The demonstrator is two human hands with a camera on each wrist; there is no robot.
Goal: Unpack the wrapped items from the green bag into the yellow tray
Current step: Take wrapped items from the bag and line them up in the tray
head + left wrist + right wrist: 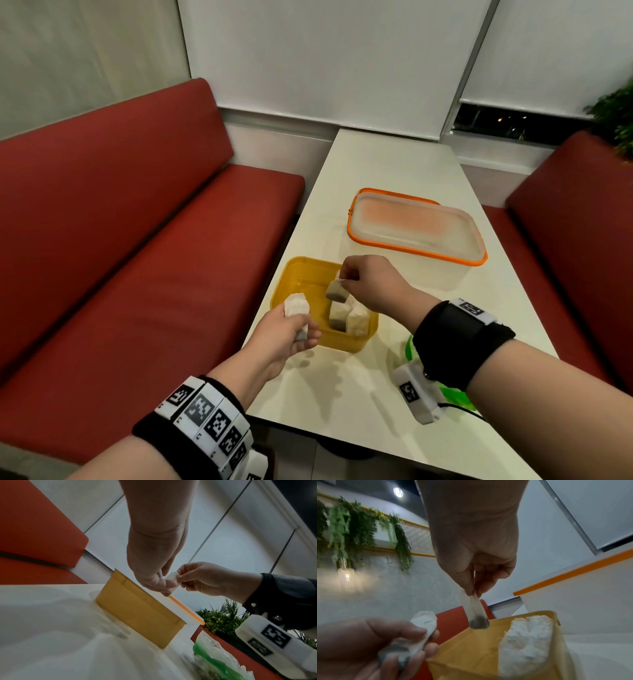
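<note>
Two packets held over the yellow tray

Right hand pinches one packet, left hand grips another; two more wrapped packets stand inside, green bag near right.

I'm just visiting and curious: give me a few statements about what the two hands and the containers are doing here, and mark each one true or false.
1. Each hand holds a wrapped item. True: the left hand grips one wrapped item, the right hand pinches another.
2. The yellow tray holds nothing yet. False: wrapped items already stand in it.
3. The orange-rimmed container has its lid on. True.
4. The green bag lies inside the yellow tray. False: it lies on the table, beside the tray.
5. The right hand's item hangs above the tray. True.
</note>
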